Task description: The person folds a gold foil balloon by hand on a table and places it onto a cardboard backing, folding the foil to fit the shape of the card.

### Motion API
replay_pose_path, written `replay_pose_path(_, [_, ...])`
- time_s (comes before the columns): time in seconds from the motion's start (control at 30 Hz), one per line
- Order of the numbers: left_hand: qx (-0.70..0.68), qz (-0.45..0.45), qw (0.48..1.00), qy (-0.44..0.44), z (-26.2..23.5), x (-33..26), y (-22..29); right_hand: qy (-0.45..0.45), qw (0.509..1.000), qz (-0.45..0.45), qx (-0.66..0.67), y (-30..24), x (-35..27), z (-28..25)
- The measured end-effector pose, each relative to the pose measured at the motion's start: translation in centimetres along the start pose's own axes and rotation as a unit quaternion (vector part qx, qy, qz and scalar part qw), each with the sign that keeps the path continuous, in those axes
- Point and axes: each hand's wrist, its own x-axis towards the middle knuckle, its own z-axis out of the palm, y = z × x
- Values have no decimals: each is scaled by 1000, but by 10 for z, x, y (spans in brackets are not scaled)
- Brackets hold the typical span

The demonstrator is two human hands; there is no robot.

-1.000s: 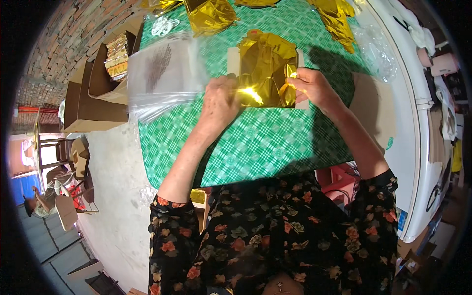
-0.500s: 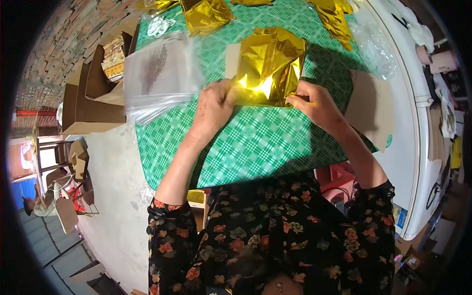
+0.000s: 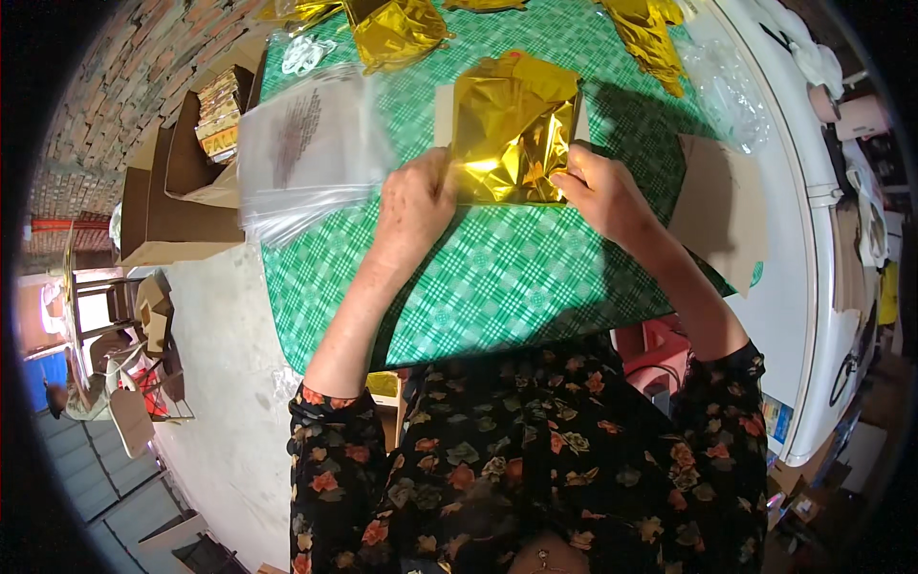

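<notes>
A crinkled gold foil sheet (image 3: 512,129) lies over a pale card on the green checked tablecloth (image 3: 497,277). My left hand (image 3: 413,206) pinches the foil's lower left edge. My right hand (image 3: 601,189) grips its lower right corner. The foil is folded and bulges upward between both hands, and the card beneath shows only as pale strips at the foil's left and right sides.
A stack of clear plastic bags (image 3: 306,153) lies left of the foil. More gold foil pieces (image 3: 392,29) sit at the table's far edge. A brown card (image 3: 722,210) lies at right. Open cardboard boxes (image 3: 177,191) stand left of the table. A white appliance (image 3: 813,239) is at right.
The foil was lifted and turned half a second ago, and it now lies lower and flatter on the card. Both hands stayed at its lower corners.
</notes>
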Motion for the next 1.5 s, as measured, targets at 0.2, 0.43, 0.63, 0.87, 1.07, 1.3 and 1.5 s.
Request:
replay_pose_path(0.2, [63,48,996,47,4,-2,-5,19,995,-71,-65,11,10,4])
replay_pose_path(0.43, [103,58,992,36,4,-2,-7,5,991,-111,-78,17,15,5])
replay_pose_path(0.63, [54,55,996,43,3,0,2,0,992,-87,-89,16,17,5])
replay_pose_path(0.87, [87,67,993,46,6,1,-1,2,991,-89,-95,14,17,7])
replay_pose_path(1.07, [112,70,990,54,13,3,-5,-2,992,-83,-100,15,19,5])
replay_pose_path(1.3, [203,93,971,91,19,1,-4,-8,991,-68,-115,14,22,7])
replay_pose_path(1.5, [169,233,953,96,22,-5,17,-12,991,-71,-117,16,21,7])
